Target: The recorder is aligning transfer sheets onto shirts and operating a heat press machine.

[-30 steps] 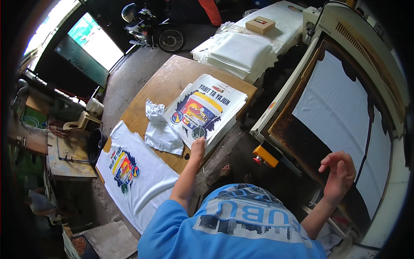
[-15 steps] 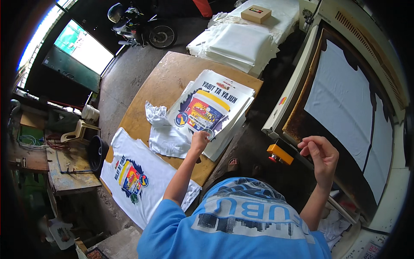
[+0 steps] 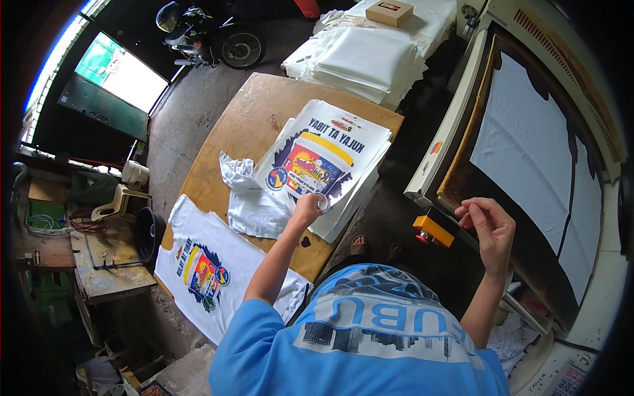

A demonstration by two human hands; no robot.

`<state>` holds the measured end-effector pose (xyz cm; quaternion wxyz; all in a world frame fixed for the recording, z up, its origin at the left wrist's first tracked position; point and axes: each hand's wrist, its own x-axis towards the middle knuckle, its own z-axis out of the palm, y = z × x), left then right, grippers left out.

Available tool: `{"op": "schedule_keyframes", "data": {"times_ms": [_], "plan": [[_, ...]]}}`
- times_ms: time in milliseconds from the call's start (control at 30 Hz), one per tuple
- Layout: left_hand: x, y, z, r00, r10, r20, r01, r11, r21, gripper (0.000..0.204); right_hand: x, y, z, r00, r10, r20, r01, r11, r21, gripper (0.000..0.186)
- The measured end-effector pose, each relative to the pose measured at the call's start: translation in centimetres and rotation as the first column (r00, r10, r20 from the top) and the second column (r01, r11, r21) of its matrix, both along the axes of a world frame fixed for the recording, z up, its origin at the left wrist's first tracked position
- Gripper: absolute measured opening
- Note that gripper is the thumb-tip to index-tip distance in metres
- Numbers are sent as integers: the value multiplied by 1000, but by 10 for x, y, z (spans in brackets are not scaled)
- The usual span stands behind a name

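Observation:
My left hand [image 3: 308, 210] is closed at the lower edge of a stack of printed paper sheets [image 3: 356, 135]. A pale ring-like shape [image 3: 321, 202] shows at its fingertips, too small to tell whether it is a held thing or part of the print. The top sheet carries a mirrored, colourful design. Raised beside the large heat press [image 3: 528, 138], my right hand [image 3: 487, 228] has its fingers curled toward the thumb; anything pinched there is too small to make out. A white shirt [image 3: 247, 297] with a similar print lies at the table's near left. Crumpled white cloth [image 3: 254, 208] touches the stack.
The brown table [image 3: 231, 132] stands in front of me. An orange box with a red button [image 3: 432, 231] hangs at the press's near edge. Beyond the table are stacked white sheets [image 3: 366, 56] and a cardboard box [image 3: 389, 12]. A motorcycle [image 3: 211, 39] is parked far left.
The whole view has shifted slightly. My left hand stays at the stack's lower edge, and my right hand stays raised with its fingers curled a little closer together.

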<state>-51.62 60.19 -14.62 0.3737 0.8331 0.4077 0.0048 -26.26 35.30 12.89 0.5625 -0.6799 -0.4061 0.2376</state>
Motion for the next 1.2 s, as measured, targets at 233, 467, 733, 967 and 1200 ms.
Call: {"op": "schedule_keyframes", "data": {"times_ms": [233, 467, 733, 967, 1200], "plan": [[1, 4, 19, 1000, -17, 16, 19, 991, -136, 37, 0, 1, -6, 1000, -4, -20, 3, 1000, -23, 15], [-5, -1, 2, 996, 19, 86, -6, 989, -150, 22, -7, 9, -11, 999, 22, -39, -24, 999, -44, 15], [17, 8, 138, 704, 327, 631, -353, 931, -88, 13, -12, 29, -63, 953, 73, -294, -123, 980, -155, 16], [74, -18, 269, 288, 305, 908, 212, 904, -371, 18, -45, 35, -143, 396, 86, -914, -411, 907, -92, 72], [129, -33, 297, 267, 189, 945, 344, 897, -276, 13, 22, 10, -93, 168, 366, -916, -40, 930, 364, 55]]}}
